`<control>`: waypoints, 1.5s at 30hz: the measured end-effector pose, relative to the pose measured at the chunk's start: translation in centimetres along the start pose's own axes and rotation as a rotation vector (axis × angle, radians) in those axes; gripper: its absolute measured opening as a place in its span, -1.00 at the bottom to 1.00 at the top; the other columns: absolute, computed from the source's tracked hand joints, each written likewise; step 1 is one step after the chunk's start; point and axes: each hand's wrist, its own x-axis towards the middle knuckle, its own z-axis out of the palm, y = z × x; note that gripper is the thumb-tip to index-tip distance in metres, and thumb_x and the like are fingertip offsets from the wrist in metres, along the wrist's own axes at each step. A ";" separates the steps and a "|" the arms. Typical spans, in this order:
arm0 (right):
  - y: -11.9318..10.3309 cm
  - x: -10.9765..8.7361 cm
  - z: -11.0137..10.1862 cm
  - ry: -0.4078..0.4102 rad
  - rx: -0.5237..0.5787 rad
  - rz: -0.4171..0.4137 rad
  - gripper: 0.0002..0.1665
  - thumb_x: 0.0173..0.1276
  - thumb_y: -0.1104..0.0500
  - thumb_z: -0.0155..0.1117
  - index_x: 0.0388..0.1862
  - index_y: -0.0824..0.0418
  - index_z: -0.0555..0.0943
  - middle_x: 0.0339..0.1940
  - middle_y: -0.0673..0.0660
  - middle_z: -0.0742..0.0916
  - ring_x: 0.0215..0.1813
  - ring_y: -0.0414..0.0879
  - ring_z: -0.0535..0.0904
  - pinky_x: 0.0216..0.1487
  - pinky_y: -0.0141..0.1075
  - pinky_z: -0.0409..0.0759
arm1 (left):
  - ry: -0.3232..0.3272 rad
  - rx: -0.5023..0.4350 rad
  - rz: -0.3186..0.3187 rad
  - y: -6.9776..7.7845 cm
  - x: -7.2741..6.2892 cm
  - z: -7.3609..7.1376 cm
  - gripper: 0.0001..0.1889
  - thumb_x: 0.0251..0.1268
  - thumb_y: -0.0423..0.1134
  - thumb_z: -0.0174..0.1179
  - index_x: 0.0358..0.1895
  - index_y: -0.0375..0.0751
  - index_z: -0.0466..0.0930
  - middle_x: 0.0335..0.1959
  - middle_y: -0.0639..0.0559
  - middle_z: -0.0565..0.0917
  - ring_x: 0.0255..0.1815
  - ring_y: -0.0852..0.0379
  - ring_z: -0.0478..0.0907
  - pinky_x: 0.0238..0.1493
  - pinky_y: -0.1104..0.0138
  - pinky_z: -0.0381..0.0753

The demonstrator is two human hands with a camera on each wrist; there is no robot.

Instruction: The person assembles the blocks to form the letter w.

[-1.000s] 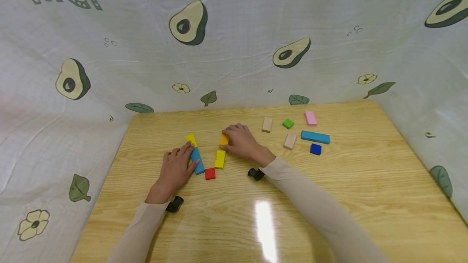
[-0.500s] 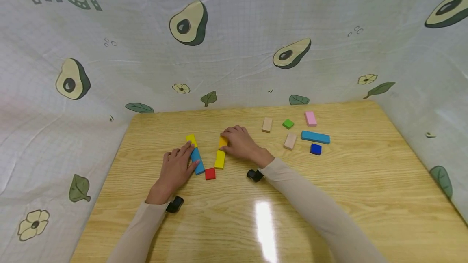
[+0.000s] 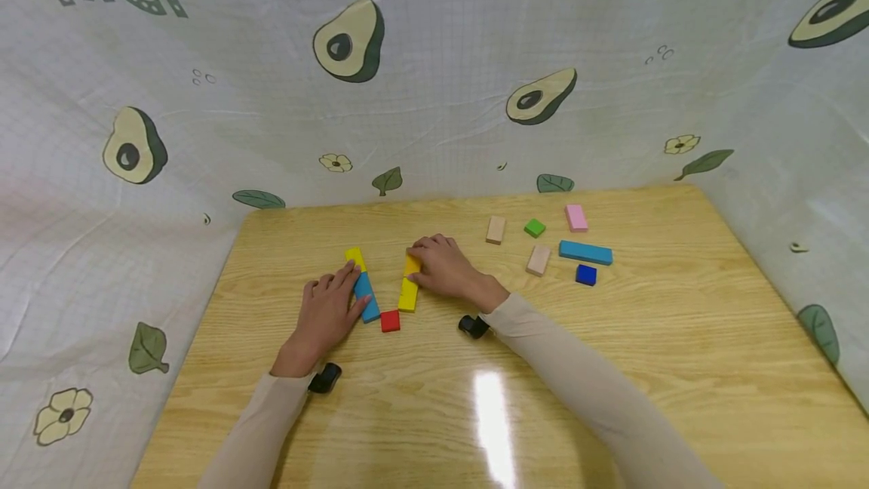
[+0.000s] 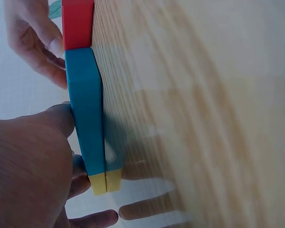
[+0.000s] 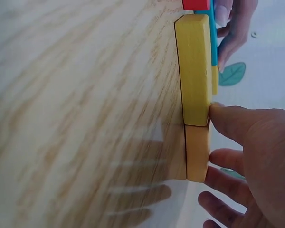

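My left hand [image 3: 326,315] rests on a light blue block [image 3: 364,294] and the small yellow block [image 3: 354,256] at its far end, fingers loosely extended and thumb by the blue block's near end. A red block [image 3: 390,321] lies beside that near end. To its right, a longer yellow block [image 3: 408,298] slants away. Thumb and fingers of my right hand [image 3: 446,266] pinch an orange block [image 5: 197,152], set end to end with the longer yellow one. Together the blocks form two rows spreading away from the red block, all flat on the table.
Behind and right of my right hand lie two plain wooden blocks [image 3: 496,230], a green block [image 3: 535,228], a pink block [image 3: 576,218], a long blue block [image 3: 585,252] and a dark blue block [image 3: 586,275]. A printed cloth [image 3: 434,112] hangs behind the table [image 3: 611,368].
My right hand has shifted slightly left and nearer, sliding the orange block against the longer yellow block's end and closing the small gap. My left hand has stayed still.
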 end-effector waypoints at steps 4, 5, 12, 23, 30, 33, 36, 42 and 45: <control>0.1 -0.1 0.0 0.004 0.001 -0.003 -0.34 0.59 -0.05 0.33 0.52 0.24 0.53 0.49 0.21 0.57 0.46 0.18 0.43 0.54 0.10 0.29 | 0.010 -0.004 0.007 0.2 0.0 -0.1 -0.35 0.63 -0.04 0.19 0.58 -0.34 0.36 0.60 -0.29 0.35 0.41 -0.37 0.40 0.41 -0.31 0.24; 0.2 -0.2 -0.1 0.009 0.000 -0.004 -0.35 0.59 -0.05 0.33 0.51 0.24 0.53 0.50 0.21 0.57 0.46 0.18 0.43 0.54 0.10 0.30 | 0.013 -0.004 0.009 0.2 0.0 -0.1 -0.36 0.62 -0.05 0.20 0.58 -0.34 0.36 0.59 -0.29 0.36 0.41 -0.37 0.40 0.40 -0.31 0.25; 0.7 -1.3 -0.9 0.056 0.028 -0.014 -0.37 0.59 -0.03 0.33 0.49 0.26 0.55 0.50 0.23 0.56 0.46 0.21 0.43 0.49 0.15 0.32 | -0.001 -0.006 0.009 0.3 0.0 -0.4 -0.35 0.62 -0.05 0.20 0.57 -0.36 0.36 0.60 -0.30 0.35 0.41 -0.38 0.38 0.40 -0.31 0.24; 2.0 -3.5 -1.6 0.103 0.072 0.035 -0.39 0.57 0.04 0.36 0.48 0.28 0.56 0.51 0.25 0.55 0.49 0.22 0.42 0.51 0.16 0.31 | -0.024 0.001 0.015 0.1 0.3 -0.7 -0.35 0.64 -0.04 0.17 0.58 -0.37 0.33 0.61 -0.30 0.32 0.44 -0.39 0.34 0.43 -0.31 0.21; 3.2 -5.8 -2.5 0.142 0.082 0.069 -0.37 0.55 0.05 0.38 0.49 0.29 0.55 0.51 0.27 0.55 0.49 0.24 0.41 0.50 0.21 0.29 | -0.031 0.004 0.018 0.1 0.4 -1.0 -0.33 0.63 -0.03 0.18 0.58 -0.38 0.32 0.60 -0.30 0.33 0.47 -0.40 0.33 0.43 -0.30 0.22; 3.8 -6.9 -2.9 0.160 0.091 0.083 -0.37 0.55 0.06 0.39 0.48 0.31 0.55 0.50 0.29 0.55 0.50 0.27 0.41 0.49 0.25 0.28 | -0.032 0.011 0.022 0.1 0.4 -1.0 -0.34 0.63 -0.03 0.19 0.57 -0.38 0.34 0.60 -0.30 0.34 0.47 -0.40 0.32 0.43 -0.31 0.22; 4.3 -8.2 -3.4 0.182 0.097 0.099 -0.37 0.53 0.07 0.40 0.47 0.32 0.56 0.49 0.30 0.56 0.50 0.29 0.40 0.46 0.27 0.29 | -0.029 0.017 0.031 0.2 0.4 -1.0 -0.35 0.62 -0.03 0.20 0.55 -0.37 0.36 0.58 -0.30 0.35 0.48 -0.40 0.32 0.43 -0.32 0.22; 5.7 -10.7 -4.2 0.227 0.106 0.120 -0.37 0.50 0.08 0.44 0.45 0.33 0.57 0.47 0.30 0.58 0.51 0.31 0.40 0.45 0.30 0.28 | -0.020 0.003 0.036 0.4 0.7 -1.1 -0.39 0.60 -0.05 0.22 0.51 -0.36 0.41 0.57 -0.31 0.37 0.51 -0.39 0.30 0.45 -0.31 0.23; 6.5 -12.1 -4.6 0.250 0.094 0.134 -0.38 0.49 0.10 0.45 0.43 0.33 0.58 0.46 0.31 0.59 0.51 0.33 0.40 0.45 0.34 0.27 | -0.019 -0.029 0.052 0.9 1.0 -1.2 -0.40 0.60 -0.07 0.23 0.51 -0.35 0.42 0.58 -0.31 0.37 0.52 -0.39 0.29 0.45 -0.32 0.23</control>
